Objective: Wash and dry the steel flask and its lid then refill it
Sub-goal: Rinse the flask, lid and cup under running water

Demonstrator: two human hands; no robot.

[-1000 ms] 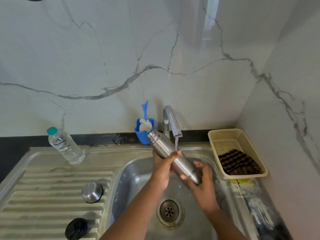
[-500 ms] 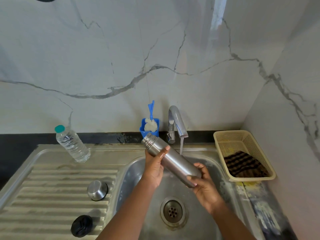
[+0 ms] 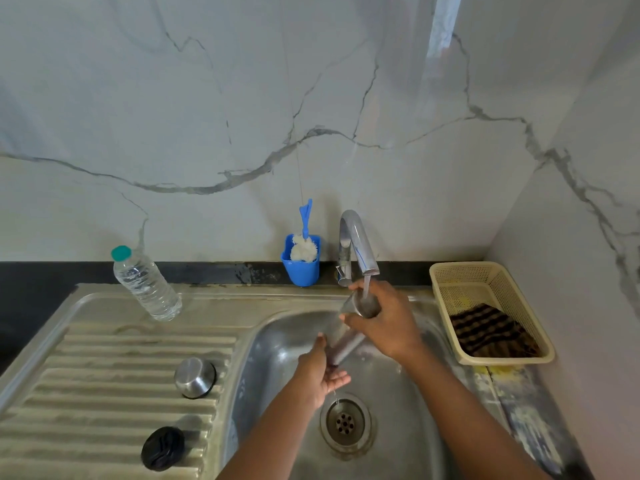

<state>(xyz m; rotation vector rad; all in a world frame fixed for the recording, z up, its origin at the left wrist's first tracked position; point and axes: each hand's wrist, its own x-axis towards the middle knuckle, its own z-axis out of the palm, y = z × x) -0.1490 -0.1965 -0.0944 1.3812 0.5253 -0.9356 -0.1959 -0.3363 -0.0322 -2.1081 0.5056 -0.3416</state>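
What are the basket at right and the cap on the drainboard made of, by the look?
Basket: looks like moulded plastic, matte cream, going by the fine perforated mesh walls and the thick rolled rim. Cap: looks like steel, brushed to semi-gloss, with a bright highlight and a soft reflection on its dome; it matches the sink's sheen. Neither can be confirmed by sight alone.

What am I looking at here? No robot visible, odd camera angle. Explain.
No machine: a person wears one wide-angle camera on the head, looking down at their own bare hands over a steel sink. The right hand grips the steel flask near its mouth under the running tap; the left hand supports its lower end with relaxed fingers. On the draining board lie a steel cap and a black lid, with a water bottle behind. A basket holding a cloth sits right.
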